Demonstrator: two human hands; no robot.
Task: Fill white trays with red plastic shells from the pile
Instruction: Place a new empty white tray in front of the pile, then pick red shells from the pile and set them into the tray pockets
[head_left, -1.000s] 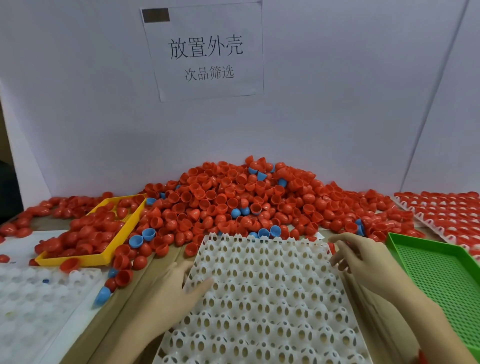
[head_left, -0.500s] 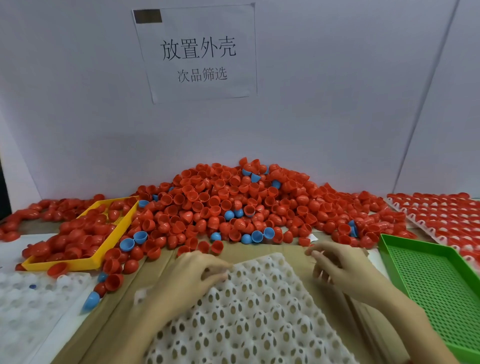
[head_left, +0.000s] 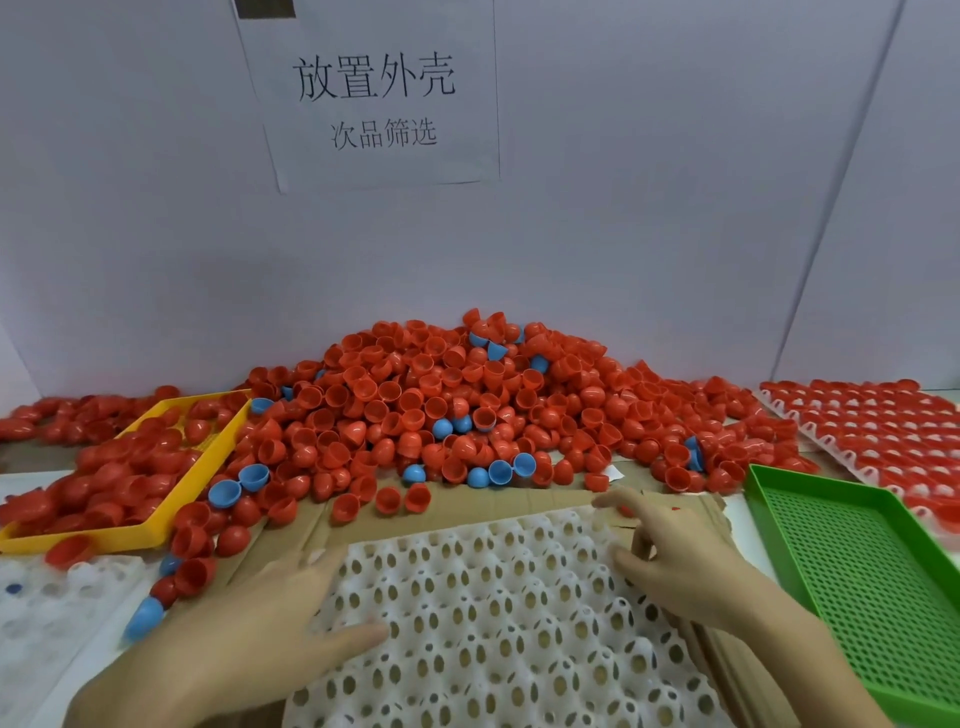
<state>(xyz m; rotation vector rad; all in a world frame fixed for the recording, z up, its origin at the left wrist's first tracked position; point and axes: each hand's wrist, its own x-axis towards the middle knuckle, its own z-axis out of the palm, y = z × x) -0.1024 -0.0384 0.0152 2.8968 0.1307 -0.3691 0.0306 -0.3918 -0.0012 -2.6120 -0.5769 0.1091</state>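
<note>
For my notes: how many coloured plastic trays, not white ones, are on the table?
2. A yellow tray at left holds red shells; a green tray at right looks bare. Others may lie out of view.

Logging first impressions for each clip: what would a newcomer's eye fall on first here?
The big pile of red shells heaped against the back wall, dotted with a few blue shells. Next, the empty white tray at front centre, with the left hand resting on its left edge and the right hand at its far right corner. A green tray sits to the right.
</note>
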